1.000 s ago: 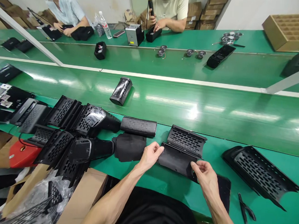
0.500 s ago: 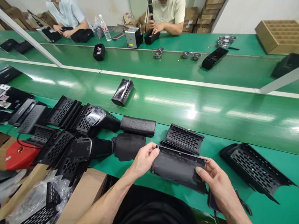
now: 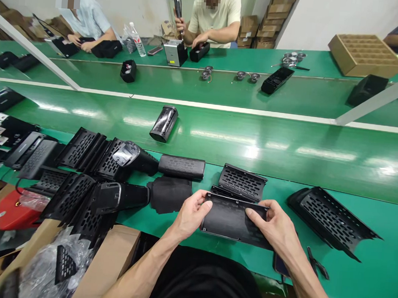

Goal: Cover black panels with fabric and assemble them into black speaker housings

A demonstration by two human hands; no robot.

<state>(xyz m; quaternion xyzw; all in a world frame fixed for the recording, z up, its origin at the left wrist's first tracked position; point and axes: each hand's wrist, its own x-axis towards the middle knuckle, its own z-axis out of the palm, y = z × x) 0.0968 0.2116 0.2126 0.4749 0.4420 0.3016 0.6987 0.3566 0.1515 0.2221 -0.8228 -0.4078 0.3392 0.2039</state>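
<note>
Between my hands is a black curved speaker grille (image 3: 228,220), its hollow side up and lined with a dark sheet, with small tabs along its rims. My left hand (image 3: 191,214) pinches its left end, thumb at the upper corner. At the right end my right hand (image 3: 271,223) grips the upper edge, thumb pressed on the dark lining and fingers behind. Just beyond it lie slotted black grilles (image 3: 242,183). A stack of black sheets (image 3: 171,194) rests to the left of my left hand, below a closed black speaker shell (image 3: 182,167).
Several grilles and housings (image 3: 79,147) crowd the left bench. Another grille (image 3: 333,219), pliers (image 3: 318,262) and a phone (image 3: 280,266) lie to the right. A speaker (image 3: 164,123) stands on the green belt (image 3: 281,143). Cartons (image 3: 109,256) sit lower left. Co-workers sit across.
My right thumb has slid left along the lining, and the right hand has shifted left on the upper edge. My left hand keeps its hold. The camera view has turned slightly.
</note>
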